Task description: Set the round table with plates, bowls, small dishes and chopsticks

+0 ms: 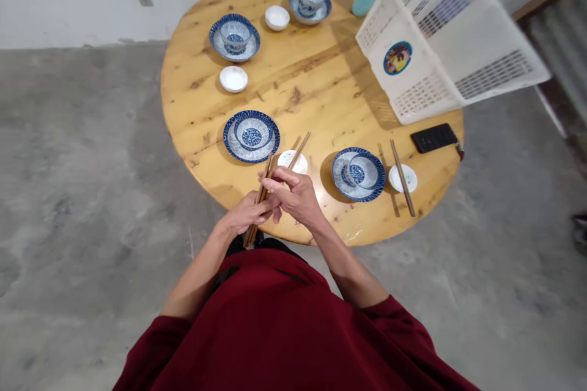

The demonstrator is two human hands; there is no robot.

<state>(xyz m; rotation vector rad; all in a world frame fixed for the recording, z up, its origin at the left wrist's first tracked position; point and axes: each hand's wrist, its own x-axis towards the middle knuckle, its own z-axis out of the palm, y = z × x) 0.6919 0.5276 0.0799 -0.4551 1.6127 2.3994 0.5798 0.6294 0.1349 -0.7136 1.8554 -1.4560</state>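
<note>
Close to my body, at the near table edge, my left hand is wrapped round a bundle of brown chopsticks. Its fingers are partly hidden by my right hand, which closes on the same bundle from the right. Just beyond my right hand is a small white dish, with a pair of chopsticks across it; their lower end is hidden behind the hand. Left of that dish sits a blue-and-white bowl on a patterned plate.
On the round wooden table, another bowl and a dish with chopsticks stand at right. Farther off are two more bowls and two white dishes. A white plastic basket, a black phone and a teal object occupy the right side.
</note>
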